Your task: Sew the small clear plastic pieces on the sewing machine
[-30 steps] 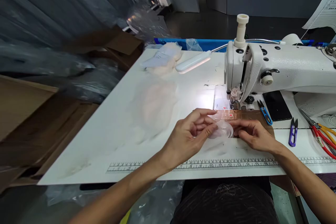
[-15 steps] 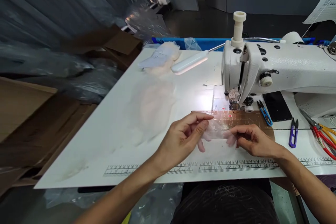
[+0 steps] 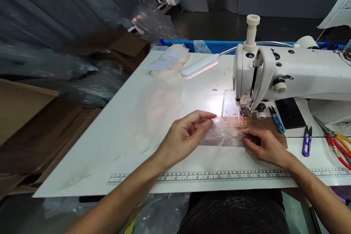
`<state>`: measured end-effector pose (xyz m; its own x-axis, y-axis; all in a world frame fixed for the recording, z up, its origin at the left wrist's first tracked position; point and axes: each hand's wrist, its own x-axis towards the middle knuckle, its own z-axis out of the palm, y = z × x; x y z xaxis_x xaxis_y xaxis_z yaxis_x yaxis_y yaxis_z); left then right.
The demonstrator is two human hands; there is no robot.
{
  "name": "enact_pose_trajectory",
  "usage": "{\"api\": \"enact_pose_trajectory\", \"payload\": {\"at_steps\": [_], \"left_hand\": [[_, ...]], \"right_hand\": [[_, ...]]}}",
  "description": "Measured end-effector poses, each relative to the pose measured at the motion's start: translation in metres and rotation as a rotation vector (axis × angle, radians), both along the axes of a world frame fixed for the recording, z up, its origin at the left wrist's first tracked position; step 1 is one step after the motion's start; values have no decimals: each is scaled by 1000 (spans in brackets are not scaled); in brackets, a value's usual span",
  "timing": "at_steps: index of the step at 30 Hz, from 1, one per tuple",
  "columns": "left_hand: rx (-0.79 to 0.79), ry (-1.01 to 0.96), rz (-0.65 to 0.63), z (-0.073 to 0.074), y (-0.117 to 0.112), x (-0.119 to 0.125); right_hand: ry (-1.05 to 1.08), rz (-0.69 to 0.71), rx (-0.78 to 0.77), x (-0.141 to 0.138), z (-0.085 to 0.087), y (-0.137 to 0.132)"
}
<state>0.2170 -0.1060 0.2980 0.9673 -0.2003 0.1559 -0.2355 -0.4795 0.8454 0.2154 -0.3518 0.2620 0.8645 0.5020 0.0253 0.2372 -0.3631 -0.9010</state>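
Head view: most of the lower frame is taken up by a white table (image 3: 85,161), with a white sewing machine (image 3: 309,67) set up at its right. A pale, sheer heap of fabric (image 3: 161,108) has been laid out at left, pretty blurry tbh. Along the front edge, a ruler scale (image 3: 219,177) is marked on the tabletop. A thin brown sheet (image 3: 270,126) is laid flat just in front of the needle area.

Over that sheet, a see-through fabric piece (image 3: 223,136) is held spread between two bare hands. Its left end is pinched between thumb and fingers of the left hand (image 3: 189,129), its right end by the fingertips of the right hand (image 3: 264,144). Whether it's joined to anything else can't be told.

Handling-wise, next to no weight would be expected: floppy, likely slippery, easily snagged or creased. Probably best gripped lightly by opposite edges, with the middle left alone.

Off to the right, red- and yellow-handled scissors (image 3: 338,146) are parked, partly cut off by the frame. A black phone (image 3: 290,113) is tucked by the machine, with purple snips (image 3: 306,143) and blue snips (image 3: 278,120) left nearby.
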Motion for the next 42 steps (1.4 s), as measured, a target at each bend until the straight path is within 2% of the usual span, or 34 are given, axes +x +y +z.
{"api": "enact_pose_trajectory", "payload": {"at_steps": [2,4,7,9,12,15,18,21,22,24,27,31,37,40,42], "left_hand": [[151,-68,-27,-4,4,17],[298,-141,-117,-11,3,38],[420,-188,-275,-27,-7,74],[514,-266,-330,-36,-19,97],[569,-384,-394,-42,-33,123],[551,-449,-439,-38,-38,134],[532,-493,-398,-33,-33,121],[441,-676,-245,-34,-31,85],[381,-760,-247,-36,-32,71],[308,-844,-388,-42,-35,45],[358,-742,-412,-50,-41,23],[543,-618,-369,-54,-42,24],[759,-544,-410,-55,-32,34],[812,-479,-450,-54,-27,37],[792,-481,-443,-52,-24,39]], "right_hand": [[-84,-53,-40,2,-4,1],[-127,-73,-62,3,-10,3],[-159,-86,-67,5,-18,5],[-196,-116,-70,7,-21,5],[-244,-199,-112,9,-24,4],[-244,-219,-139,11,-23,3],[-245,-190,-122,10,-22,2],[-264,-184,-134,8,-22,2],[-278,-183,-141,8,-23,3],[-323,-201,-146,7,-25,3],[-384,-271,-156,8,-28,4],[-386,-298,-177,10,-29,4],[-372,-296,-174,11,-25,3],[-362,-317,-167,11,-24,4],[-336,-319,-156,11,-24,5]]}}
